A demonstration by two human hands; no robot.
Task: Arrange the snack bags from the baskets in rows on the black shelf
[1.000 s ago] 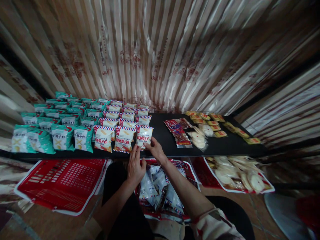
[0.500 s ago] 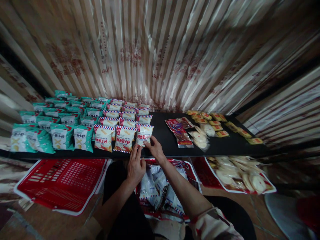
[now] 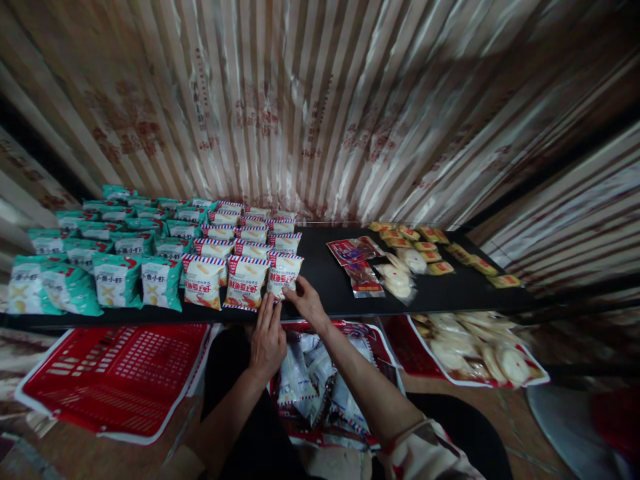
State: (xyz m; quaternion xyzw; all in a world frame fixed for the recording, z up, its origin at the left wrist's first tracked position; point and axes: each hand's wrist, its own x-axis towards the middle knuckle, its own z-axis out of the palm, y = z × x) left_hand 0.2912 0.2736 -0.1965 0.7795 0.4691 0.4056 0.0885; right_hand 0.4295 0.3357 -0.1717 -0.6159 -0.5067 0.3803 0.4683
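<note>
Currently, both hands work at the front edge of the black shelf (image 3: 345, 307), left of its middle. The task's packet, a white-and-red snack packet (image 3: 283, 272), stands upright there, rightmost in the front row of its kind. The left hand (image 3: 269, 343) has its fingers nearly straight and close together, thumb apart, tips at the packet's lower edge, gripping nothing visible. The right hand (image 3: 307, 301) is slightly curled, its thumb on the packet's lower right front and its fingers beside it; whether they pinch it cannot be told. Teal packets (image 3: 116, 283) fill the shelf's left end. Red packets (image 3: 367, 283) and pale round packs (image 3: 399, 280) lie right of the middle, with small yellow packs (image 3: 441, 268) toward the right end. Below the front edge, a filled basket (image 3: 389, 343) sits under the forearms.
</note>
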